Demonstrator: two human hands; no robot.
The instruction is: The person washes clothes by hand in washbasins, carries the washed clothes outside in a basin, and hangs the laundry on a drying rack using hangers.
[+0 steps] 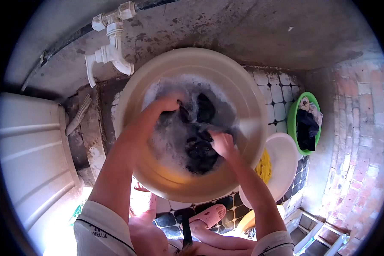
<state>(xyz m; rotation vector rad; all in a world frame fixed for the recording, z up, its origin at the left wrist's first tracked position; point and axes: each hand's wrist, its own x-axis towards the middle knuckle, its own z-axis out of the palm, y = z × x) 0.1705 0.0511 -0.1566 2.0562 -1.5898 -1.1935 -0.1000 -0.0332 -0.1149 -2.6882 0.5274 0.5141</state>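
A large cream basin (187, 190) holds grey soapy water with foam round its edge. Dark wet cloth (200, 153) lies bunched and partly under the water. On the left side of the basin, my left hand (171, 102) has its fingers closed on a piece of the dark cloth; the hand is partly smeared by motion. My right hand (222, 143) grips the upper right edge of the dark bundle, its fingertips hidden in the cloth and water. Another dark fold of cloth floats between and above the hands.
A white tap (111, 55) juts from the wall at upper left. A green tub (292, 123) with clothes stands at right, near a pale basin (281, 162) holding something yellow (264, 166). A ribbed white panel (34, 149) stands left, a brick wall (358, 136) right.
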